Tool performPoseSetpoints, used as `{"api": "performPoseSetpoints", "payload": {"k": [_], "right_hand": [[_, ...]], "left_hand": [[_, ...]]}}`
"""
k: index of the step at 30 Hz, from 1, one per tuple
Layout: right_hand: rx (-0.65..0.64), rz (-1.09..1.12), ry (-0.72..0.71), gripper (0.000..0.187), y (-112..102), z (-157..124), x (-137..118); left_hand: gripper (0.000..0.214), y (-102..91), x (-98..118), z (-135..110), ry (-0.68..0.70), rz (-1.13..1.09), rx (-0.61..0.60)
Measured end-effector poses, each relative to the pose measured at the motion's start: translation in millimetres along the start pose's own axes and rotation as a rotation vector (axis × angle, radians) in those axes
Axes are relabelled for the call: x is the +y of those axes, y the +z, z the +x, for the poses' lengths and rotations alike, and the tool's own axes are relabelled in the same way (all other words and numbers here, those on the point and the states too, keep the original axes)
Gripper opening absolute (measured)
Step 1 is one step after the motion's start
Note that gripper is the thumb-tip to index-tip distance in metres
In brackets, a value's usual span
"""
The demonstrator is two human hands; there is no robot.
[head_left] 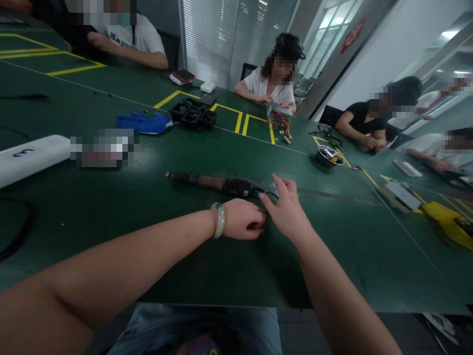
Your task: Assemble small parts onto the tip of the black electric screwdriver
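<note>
A dark, pen-shaped power tool [210, 181] with a metal tip at its left end and a brown middle section lies on the green table [166, 276]. A thin dark cord [271, 193] leaves its right end. My left hand [242, 219], with a pale bangle [219, 220] on the wrist, rests just in front of the tool. Its fingers are curled in, and whatever they may hold is hidden. Beside the cord end, my right hand [286, 209] is open, thumb and index finger apart, with nothing visible between them. I cannot tell if it touches the cord.
A white power-strip-like bar [33, 155] and a blue glove [142, 122] lie left. Black trays [194, 113] sit farther back. A metal bowl [330, 156] of small parts stands right, near a yellow bag [449, 222]. Several people work around the table, one handling a wired metal box [280, 113].
</note>
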State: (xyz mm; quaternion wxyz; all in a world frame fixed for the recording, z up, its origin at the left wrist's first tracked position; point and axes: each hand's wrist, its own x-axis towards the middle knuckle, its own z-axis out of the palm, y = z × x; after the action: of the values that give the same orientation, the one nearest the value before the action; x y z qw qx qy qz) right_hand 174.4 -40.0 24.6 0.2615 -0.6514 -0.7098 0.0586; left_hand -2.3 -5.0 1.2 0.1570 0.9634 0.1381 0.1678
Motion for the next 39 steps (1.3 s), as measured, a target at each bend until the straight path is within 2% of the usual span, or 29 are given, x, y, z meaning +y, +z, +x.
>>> {"api": "performPoseSetpoints", "payload": {"k": [3,5,6,8,11,14,16,18,20,22,24,26,28,32,35,39], "right_hand": [[-0.006,-0.293,0.135,0.066,-25.6,-55.3,21.0],[-0.029,-0.396,0.221,0.057,-30.7,-95.6,36.8],[-0.028,-0.416,0.27,0.05,-30.7,-113.7,44.6],[-0.015,-0.406,0.376,0.037,-29.7,-141.1,59.1],[0.063,-0.358,0.476,0.035,-38.9,-152.2,78.0],[0.255,-0.388,0.432,0.035,-65.1,-125.3,95.8],[0.356,-0.437,0.364,0.035,-82.1,-91.2,106.1],[0.387,-0.464,0.327,0.039,-88.4,-51.1,113.8],[0.371,-0.443,0.386,0.047,-79.8,-12.6,118.6],[0.282,-0.384,0.466,0.053,-59.1,17.3,121.5],[0.178,-0.322,0.454,0.054,-34.7,35.2,123.0],[0.115,-0.283,0.395,0.05,-15.7,42.0,124.0],[0.088,-0.244,0.304,0.045,-6.8,41.5,125.1],[0.046,-0.007,0.05,0.048,-10.4,35.2,126.0],[-0.006,0.117,0.051,0.052,-13.2,33.2,118.1],[-0.206,0.031,-0.021,0.043,-12.1,30.0,93.7]], "left_hand": [[0.015,-7.1,-3.2,3.7,-0.174,0.134,0.224],[0.026,-7.5,-8.2,3.9,-0.294,0.206,0.336],[0.036,-6.2,-11.6,3.5,-0.337,0.237,0.358],[0.052,-1.8,-18.9,2.1,-0.378,0.289,0.325],[0.054,3.3,-26.5,0.2,-0.426,0.291,0.249],[0.044,1.6,-26.2,-0.8,-0.437,0.266,0.189],[0.04,-1.9,-23.1,-1.3,-0.423,0.249,0.152],[0.039,-4.9,-19.9,-1.7,-0.403,0.247,0.135],[0.037,-6.7,-17.8,-1.8,-0.397,0.258,0.131],[0.034,-7.1,-17.1,-1.8,-0.405,0.268,0.124],[0.032,-6.8,-17.2,-2.0,-0.413,0.275,0.117],[0.033,-6.1,-17.7,-2.4,-0.415,0.287,0.128],[0.034,-5.4,-18.4,-2.7,-0.413,0.298,0.155],[0.031,-4.6,-19.6,-1.6,-0.397,0.284,0.163],[0.028,-5.0,-20.1,0.3,-0.416,0.269,0.133],[0.027,-6.4,-19.6,1.9,-0.469,0.278,0.136]]}}
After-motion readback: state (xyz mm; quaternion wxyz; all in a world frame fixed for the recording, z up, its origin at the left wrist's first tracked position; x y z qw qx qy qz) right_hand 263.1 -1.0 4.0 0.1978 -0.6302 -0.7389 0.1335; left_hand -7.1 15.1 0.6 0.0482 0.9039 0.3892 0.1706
